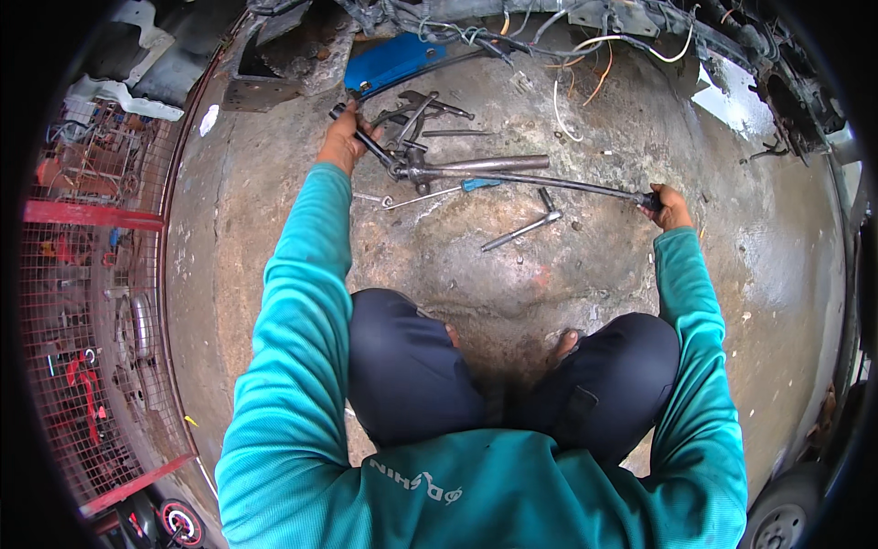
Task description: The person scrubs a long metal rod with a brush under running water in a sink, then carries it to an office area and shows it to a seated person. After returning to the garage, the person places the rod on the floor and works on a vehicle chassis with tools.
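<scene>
My left hand is closed round a short black bar, which slants down to a joint beside the hammer head. From that joint a long thin metal rod runs right, seemingly joined to the bar. Its black right end sits in the closed fingers of my right hand. Beneath the rod a hammer lies on the concrete. Just below are a blue-handled screwdriver and a wrench. A ratchet handle rests nearer my knees. Several worn metal tools are heaped right of my left hand.
A blue panel and a rusty metal frame stand ahead. Loose wires hang along the far edge. Red-framed mesh borders the left side. A wheel shows at lower right. My bent knees are close below the tools.
</scene>
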Demonstrator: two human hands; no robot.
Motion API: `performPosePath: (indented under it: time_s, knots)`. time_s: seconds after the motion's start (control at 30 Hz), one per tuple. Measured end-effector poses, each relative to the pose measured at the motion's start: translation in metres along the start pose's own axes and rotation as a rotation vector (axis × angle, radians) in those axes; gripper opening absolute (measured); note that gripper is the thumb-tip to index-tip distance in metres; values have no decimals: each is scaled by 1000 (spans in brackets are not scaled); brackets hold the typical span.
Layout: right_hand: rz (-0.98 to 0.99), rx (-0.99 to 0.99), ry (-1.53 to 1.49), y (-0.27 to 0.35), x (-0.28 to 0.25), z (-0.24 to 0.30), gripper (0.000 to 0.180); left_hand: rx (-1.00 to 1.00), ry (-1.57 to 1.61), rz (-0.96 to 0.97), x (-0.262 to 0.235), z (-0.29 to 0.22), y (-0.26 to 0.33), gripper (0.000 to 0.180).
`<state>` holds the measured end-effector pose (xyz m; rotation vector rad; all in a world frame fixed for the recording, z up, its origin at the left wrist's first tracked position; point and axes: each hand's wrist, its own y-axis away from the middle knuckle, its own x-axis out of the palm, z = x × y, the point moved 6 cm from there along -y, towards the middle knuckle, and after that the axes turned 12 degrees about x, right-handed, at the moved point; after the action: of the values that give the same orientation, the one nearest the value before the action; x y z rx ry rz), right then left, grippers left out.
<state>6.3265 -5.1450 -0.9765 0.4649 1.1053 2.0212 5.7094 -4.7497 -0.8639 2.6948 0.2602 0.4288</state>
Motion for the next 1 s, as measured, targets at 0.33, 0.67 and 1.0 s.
performPosePath:
  time_s: [0.33,0.67,1.0]
  knots:
    - [-259,-27,299,-19,-54,1,18,-52,328,-216,-94,126,86,44]
    - [-520,-217,568,4,-102,48,34,-103,145,-78,-141,150,126,38]
    - [502,-774,668,303,17,64,32,-368,-234,152,-200,121,146,35]
